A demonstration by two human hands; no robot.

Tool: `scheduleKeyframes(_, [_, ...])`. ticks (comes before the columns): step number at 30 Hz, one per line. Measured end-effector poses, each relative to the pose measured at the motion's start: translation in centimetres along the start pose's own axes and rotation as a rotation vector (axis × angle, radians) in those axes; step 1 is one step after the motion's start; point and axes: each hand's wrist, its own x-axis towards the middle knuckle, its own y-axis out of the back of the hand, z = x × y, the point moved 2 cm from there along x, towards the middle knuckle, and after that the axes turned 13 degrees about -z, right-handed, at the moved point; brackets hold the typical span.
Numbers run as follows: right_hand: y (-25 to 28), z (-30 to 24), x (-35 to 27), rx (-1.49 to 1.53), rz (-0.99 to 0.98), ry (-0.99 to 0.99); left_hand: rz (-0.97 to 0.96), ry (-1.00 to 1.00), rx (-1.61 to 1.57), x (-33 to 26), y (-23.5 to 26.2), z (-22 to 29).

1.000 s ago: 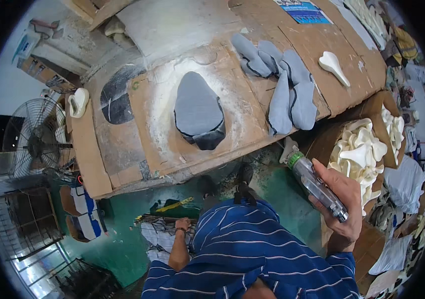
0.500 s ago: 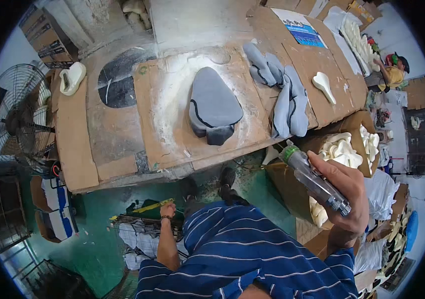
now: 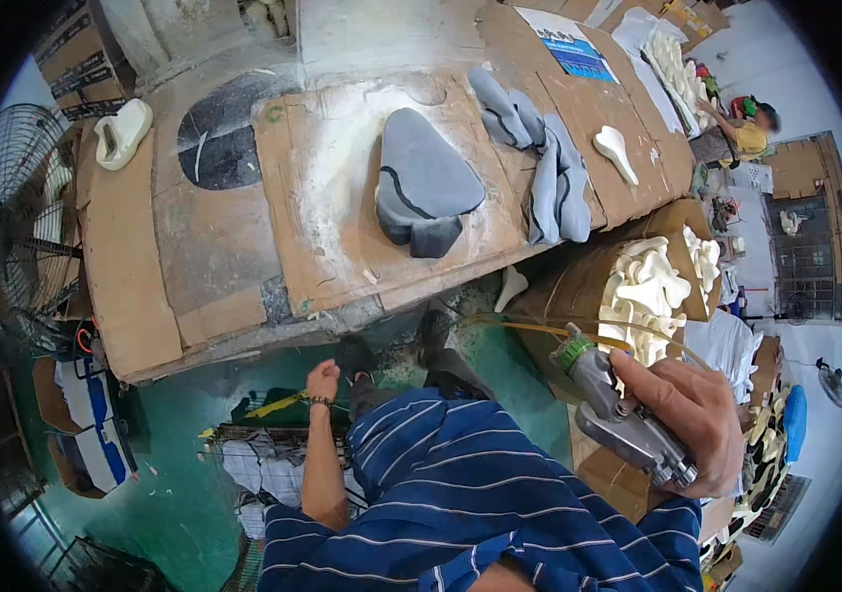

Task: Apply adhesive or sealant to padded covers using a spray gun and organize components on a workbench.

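My right hand (image 3: 688, 419) is wrapped around a metal spray gun (image 3: 628, 419) with a green ring near its nozzle end. A thin yellowish hose (image 3: 530, 324) curves close to it. Low on the left, my left hand (image 3: 322, 382) hangs away from the table, its fingers curled in with nothing seen in them. A grey bicycle saddle cover (image 3: 428, 173) with black trim lies on a powdery cardboard sheet (image 3: 293, 227), wide end toward me. To its right are crumpled grey saddle covers (image 3: 549, 168). Neither hand touches these.
Cream saddle shapes lie on the table, one at the far left (image 3: 125, 135) and one at the right (image 3: 615, 155). Below the right edge, a carton (image 3: 564, 281) holds several more. A wire fan (image 3: 6, 217) stands left. Another person (image 3: 737, 133) is at the far right.
The spray gun has turned in my right hand, and that hand sits slightly lower and farther right. My left hand has risen a little. The table appears shifted left and up.
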Motion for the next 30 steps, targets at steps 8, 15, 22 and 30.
scheduleKeyframes(8, [-1.6, 4.3, -4.4, 0.098, 0.012, 0.003, 0.124, -0.254, -0.281, 1.5, 2.4, 20.4])
scheduleKeyframes(15, [-2.5, 12.8, -9.1, 0.245, 0.072, -0.116, 0.253, -0.647, -0.052, 1.9, 3.4, 41.4])
scheduleKeyframes(22, [-3.2, 18.4, -9.8, 0.45, 0.168, 0.04, 0.229, -0.743, 0.671, 9.0, 1.1, 49.8])
scheduleKeyframes(30, [-4.9, 27.2, -11.4, 0.608, 0.244, -0.049, 0.096, -0.577, 0.765, 11.2, 1.6, 49.4])
